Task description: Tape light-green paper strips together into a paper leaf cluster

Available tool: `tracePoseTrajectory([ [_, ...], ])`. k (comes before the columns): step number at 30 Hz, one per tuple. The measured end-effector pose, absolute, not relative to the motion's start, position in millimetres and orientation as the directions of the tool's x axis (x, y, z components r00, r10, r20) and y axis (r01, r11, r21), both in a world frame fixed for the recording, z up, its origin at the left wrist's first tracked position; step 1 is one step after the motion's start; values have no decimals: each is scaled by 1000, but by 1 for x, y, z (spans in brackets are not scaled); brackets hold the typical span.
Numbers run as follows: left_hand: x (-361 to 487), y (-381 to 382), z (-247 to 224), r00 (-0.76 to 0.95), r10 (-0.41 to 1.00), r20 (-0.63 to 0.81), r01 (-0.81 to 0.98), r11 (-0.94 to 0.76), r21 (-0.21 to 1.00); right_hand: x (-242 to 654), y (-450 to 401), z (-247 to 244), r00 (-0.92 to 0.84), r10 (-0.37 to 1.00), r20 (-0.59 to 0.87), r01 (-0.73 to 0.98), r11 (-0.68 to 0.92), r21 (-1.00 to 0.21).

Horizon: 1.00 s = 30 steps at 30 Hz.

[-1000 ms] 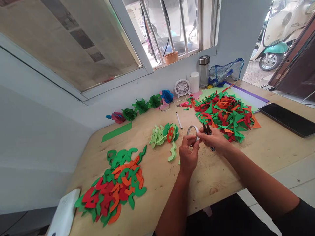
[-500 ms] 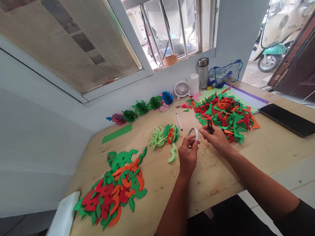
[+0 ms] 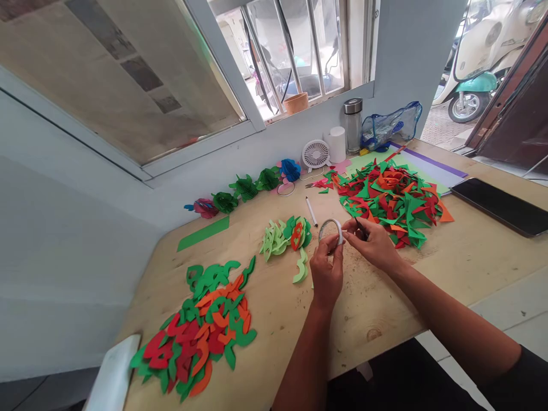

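Observation:
A roll of white double-sided tape stands upright between the fingers and thumb of my left hand, which is closed on its lower edge. My right hand has a pair of small black scissors tucked in it, partly hidden by the fingers. Its thumb and forefinger are pinched at the right side of the tape roll, where a short piece of tape seems to show. Just left of my left hand lie light green cut-paper pieces and a light green wavy strip.
Curved red, orange and green paper pieces are heaped at left. Pointed scraps pile up at right, beside a phone. A white pen, small fan, glass bottle and paper flowers are farther back.
The tape roll has turned so its ring faces me more. My right hand has moved slightly left, its fingertips now at the roll, and the scissors have tilted.

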<state>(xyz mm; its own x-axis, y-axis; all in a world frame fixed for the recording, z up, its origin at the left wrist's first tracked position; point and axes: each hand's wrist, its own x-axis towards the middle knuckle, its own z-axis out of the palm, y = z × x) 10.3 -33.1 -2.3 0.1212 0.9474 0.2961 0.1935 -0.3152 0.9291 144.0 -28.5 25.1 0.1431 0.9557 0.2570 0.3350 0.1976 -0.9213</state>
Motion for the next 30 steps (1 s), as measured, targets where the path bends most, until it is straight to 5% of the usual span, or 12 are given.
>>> tracePoseTrajectory([
  [30, 9, -30, -6, 147, 913, 381, 306, -409, 860, 145, -27, 24, 80, 966, 245, 408, 193, -892],
])
